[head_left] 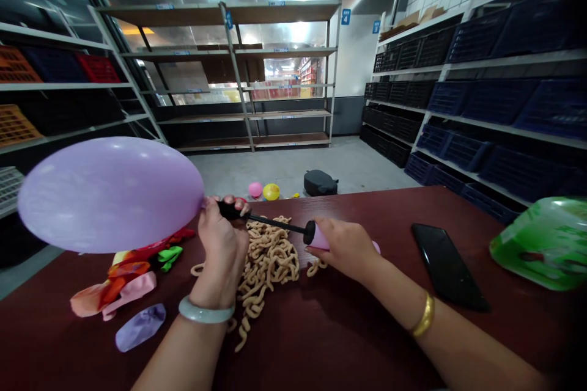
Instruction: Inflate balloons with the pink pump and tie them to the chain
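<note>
A large purple balloon (110,195), swollen with air, sits at the left on the tip of a hand pump (277,223). My left hand (222,232) is closed around the pump's black end and the balloon's neck. Wrapped round the pump's pink barrel is my right hand (343,247). The black rod shows between the two hands, so the pump is drawn out. Beneath it lies a heap of tan, curly snack-like pieces (270,259). Limp balloons (121,284) in orange, pink and red lie left of my left wrist, with a flat purple balloon (140,327) nearer me.
A black phone (449,266) and a green plastic packet (541,244) lie on the right of the dark red table (358,342). Beyond its far edge, small balloons (270,191) and a dark grey bag-like object (320,183) rest on the floor. Shelves with crates (486,98) line the sides.
</note>
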A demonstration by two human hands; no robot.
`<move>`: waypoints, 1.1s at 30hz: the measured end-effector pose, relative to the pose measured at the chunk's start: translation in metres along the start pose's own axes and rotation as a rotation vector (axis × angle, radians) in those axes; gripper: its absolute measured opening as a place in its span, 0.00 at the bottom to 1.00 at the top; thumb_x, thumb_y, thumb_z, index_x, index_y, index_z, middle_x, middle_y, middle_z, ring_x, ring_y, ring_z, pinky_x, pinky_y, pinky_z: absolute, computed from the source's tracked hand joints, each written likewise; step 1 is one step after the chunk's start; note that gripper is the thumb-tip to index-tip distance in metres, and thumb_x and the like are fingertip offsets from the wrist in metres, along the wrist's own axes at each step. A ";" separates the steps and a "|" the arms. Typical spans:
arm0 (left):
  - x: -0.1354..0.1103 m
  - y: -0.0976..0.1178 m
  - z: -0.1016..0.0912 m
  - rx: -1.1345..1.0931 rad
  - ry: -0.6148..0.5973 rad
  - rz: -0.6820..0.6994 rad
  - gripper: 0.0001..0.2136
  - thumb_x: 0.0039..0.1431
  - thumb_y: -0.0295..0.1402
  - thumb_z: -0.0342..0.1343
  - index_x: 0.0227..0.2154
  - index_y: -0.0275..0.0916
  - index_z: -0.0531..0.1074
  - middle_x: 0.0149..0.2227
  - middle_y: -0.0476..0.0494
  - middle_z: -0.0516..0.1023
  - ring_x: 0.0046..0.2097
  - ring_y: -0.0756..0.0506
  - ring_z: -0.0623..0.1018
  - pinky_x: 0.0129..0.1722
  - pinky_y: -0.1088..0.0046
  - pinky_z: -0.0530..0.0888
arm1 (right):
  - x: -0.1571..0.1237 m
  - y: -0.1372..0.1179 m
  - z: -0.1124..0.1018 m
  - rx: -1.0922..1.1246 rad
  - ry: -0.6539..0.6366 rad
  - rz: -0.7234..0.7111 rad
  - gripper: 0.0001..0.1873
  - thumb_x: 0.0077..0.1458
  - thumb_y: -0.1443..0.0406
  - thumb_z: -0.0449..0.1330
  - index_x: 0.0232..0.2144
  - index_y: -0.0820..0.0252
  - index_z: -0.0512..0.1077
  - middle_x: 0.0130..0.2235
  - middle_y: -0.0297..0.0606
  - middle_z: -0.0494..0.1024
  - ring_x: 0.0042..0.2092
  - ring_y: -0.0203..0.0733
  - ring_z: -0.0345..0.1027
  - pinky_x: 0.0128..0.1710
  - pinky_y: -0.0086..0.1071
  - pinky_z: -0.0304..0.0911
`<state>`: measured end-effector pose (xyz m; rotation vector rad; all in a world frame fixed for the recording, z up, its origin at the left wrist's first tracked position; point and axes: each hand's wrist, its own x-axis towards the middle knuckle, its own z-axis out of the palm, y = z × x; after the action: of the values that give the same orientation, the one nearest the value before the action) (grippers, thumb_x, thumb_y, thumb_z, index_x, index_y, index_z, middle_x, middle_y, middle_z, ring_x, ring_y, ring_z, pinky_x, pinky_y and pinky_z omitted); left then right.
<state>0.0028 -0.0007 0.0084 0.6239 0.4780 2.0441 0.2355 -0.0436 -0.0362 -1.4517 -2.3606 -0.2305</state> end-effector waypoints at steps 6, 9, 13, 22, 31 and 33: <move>-0.040 -0.041 0.010 0.001 -0.021 -0.097 0.12 0.57 0.39 0.60 0.29 0.40 0.62 0.26 0.51 0.67 0.26 0.51 0.69 0.26 0.74 0.67 | -0.001 -0.009 -0.002 -0.015 -0.033 0.021 0.30 0.58 0.49 0.56 0.56 0.60 0.61 0.43 0.45 0.77 0.41 0.48 0.73 0.36 0.36 0.62; -0.061 -0.055 0.014 0.006 -0.025 -0.183 0.13 0.56 0.40 0.60 0.29 0.39 0.63 0.27 0.51 0.68 0.27 0.51 0.70 0.28 0.73 0.69 | 0.000 -0.016 -0.003 0.007 -0.056 0.046 0.30 0.58 0.47 0.55 0.55 0.59 0.60 0.43 0.44 0.77 0.41 0.48 0.73 0.35 0.35 0.62; -0.073 -0.060 0.018 0.010 -0.049 -0.267 0.12 0.56 0.40 0.60 0.30 0.39 0.64 0.28 0.49 0.69 0.29 0.50 0.72 0.32 0.71 0.72 | 0.001 -0.021 -0.004 0.038 -0.055 0.061 0.30 0.58 0.48 0.56 0.55 0.58 0.60 0.44 0.45 0.77 0.41 0.48 0.73 0.35 0.35 0.63; -0.027 -0.032 0.008 0.019 -0.045 -0.201 0.10 0.57 0.36 0.59 0.29 0.38 0.63 0.26 0.49 0.68 0.27 0.49 0.71 0.27 0.72 0.69 | 0.004 -0.009 -0.002 0.050 -0.060 0.027 0.28 0.58 0.48 0.56 0.54 0.56 0.61 0.46 0.44 0.77 0.44 0.49 0.73 0.38 0.36 0.63; 0.015 0.006 -0.007 0.001 0.039 -0.097 0.10 0.60 0.35 0.56 0.27 0.39 0.62 0.23 0.51 0.66 0.24 0.49 0.69 0.24 0.73 0.67 | 0.002 0.002 0.000 0.035 -0.023 0.002 0.29 0.57 0.47 0.56 0.54 0.57 0.62 0.46 0.43 0.77 0.43 0.50 0.73 0.36 0.36 0.62; 0.008 0.000 -0.004 -0.011 0.043 -0.069 0.09 0.60 0.34 0.55 0.27 0.39 0.62 0.24 0.50 0.66 0.25 0.49 0.69 0.24 0.73 0.67 | 0.002 0.004 0.001 0.008 -0.025 0.014 0.30 0.58 0.47 0.55 0.55 0.58 0.61 0.45 0.45 0.77 0.42 0.51 0.73 0.36 0.36 0.62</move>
<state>-0.0035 0.0063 0.0069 0.5500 0.5060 1.9971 0.2384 -0.0395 -0.0362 -1.4752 -2.3681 -0.2001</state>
